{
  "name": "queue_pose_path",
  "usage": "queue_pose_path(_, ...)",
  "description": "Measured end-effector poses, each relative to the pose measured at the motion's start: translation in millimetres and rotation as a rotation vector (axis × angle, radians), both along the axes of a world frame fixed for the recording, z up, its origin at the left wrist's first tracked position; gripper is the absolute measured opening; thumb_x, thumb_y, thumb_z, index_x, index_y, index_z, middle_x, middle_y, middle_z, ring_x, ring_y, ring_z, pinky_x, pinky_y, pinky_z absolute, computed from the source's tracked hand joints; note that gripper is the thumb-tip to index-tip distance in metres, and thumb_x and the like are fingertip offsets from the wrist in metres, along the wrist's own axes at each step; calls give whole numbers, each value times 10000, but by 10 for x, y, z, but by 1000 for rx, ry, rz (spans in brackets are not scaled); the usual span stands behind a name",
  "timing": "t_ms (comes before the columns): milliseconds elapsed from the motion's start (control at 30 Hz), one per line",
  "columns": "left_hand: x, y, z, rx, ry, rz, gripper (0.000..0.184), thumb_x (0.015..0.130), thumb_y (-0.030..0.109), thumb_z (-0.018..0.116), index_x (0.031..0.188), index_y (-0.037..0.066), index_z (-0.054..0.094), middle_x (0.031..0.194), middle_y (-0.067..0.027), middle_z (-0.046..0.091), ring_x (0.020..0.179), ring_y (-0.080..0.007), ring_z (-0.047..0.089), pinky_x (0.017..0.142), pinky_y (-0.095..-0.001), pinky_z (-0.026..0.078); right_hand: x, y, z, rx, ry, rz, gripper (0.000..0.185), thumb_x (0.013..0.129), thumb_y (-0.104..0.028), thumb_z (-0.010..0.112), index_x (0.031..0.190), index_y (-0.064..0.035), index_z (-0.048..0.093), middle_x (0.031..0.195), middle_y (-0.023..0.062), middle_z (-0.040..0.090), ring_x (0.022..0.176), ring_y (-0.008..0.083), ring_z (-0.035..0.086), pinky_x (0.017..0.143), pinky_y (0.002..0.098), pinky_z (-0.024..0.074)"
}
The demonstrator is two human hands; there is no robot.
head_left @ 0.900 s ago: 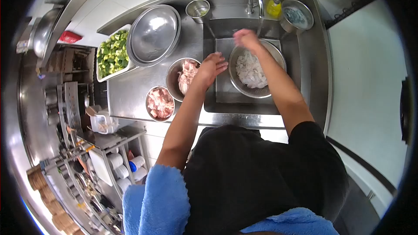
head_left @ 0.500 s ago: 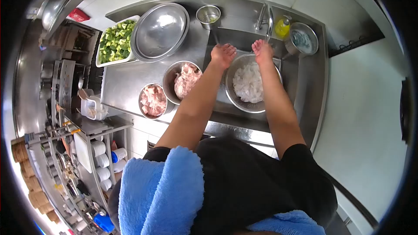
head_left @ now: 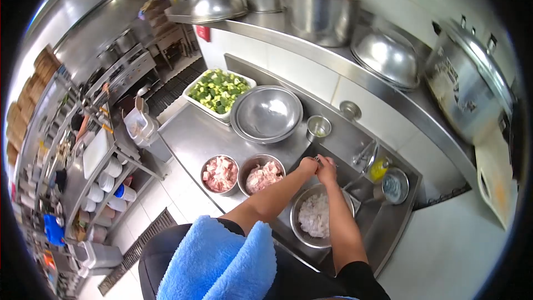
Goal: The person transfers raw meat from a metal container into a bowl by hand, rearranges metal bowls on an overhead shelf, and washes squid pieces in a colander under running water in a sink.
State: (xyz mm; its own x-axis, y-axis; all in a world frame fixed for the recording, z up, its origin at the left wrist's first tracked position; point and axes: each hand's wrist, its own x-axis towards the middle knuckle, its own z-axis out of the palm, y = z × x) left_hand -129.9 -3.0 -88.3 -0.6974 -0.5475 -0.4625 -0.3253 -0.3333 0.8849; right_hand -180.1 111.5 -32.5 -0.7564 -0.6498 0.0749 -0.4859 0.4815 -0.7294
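Note:
My left hand (head_left: 308, 166) and my right hand (head_left: 326, 170) are close together above the back of the sink (head_left: 381, 223), fingers curled. A small dark bit shows between them, too small to name. Just in front of the hands, a steel bowl (head_left: 293, 226) stands in the sink with white, translucent pieces (head_left: 315, 216) in it. My right forearm passes over its right side. Left of the sink are two steel pots of raw pink meat, one with meat pieces (head_left: 220, 174) and one with a larger heap of meat (head_left: 264, 178) near my left forearm.
A white tub of chopped green vegetables (head_left: 221, 92) and nested steel bowls (head_left: 267, 114) stand on the counter. Behind the sink are a small steel cup (head_left: 319, 126), a faucet (head_left: 367, 161), a yellow bottle (head_left: 380, 170) and another steel pot (head_left: 395, 185). A shelf (head_left: 266, 26) with pots hangs above.
My view has swung left and up, bringing the shelf with pots into sight. My hands, apart with loosely curled fingers before, have come together over the back of the sink.

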Motion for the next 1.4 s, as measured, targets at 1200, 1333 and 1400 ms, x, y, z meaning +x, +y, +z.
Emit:
queue_pose_path(1200, 3882, -2757, 1814, -778, 253, -16, 297, 867, 206, 780, 1119, 57, 731, 1091, -114, 700, 827, -215, 600, 726, -344, 505, 1838, -967, 4325, -598, 1099, -427, 96, 934, -109, 693, 1000, -40, 704, 834, 90, 622, 689, 198, 521, 609, 337, 418)
queue_pose_path(1333, 4369, -3322, 1924, -678, 123, 63, 288, 888, 210, 764, 1129, 55, 729, 1077, -88, 696, 800, -172, 560, 719, -319, 498, 1274, -1449, 5565, -387, 1146, -380, 278, 897, -253, 712, 1064, -31, 718, 1044, 147, 715, 916, 310, 685, 810, 393, 537)
queue_pose_path(1400, 4568, -3456, 1952, -633, 86, 102, 289, 896, 213, 759, 1133, 52, 725, 1069, -77, 692, 794, -160, 551, 715, -310, 495, 475, -1692, 5920, -77, 1053, -407, 488, 852, -379, 757, 1168, -12, 697, 1125, 170, 720, 995, 330, 691, 880, 407, 536)
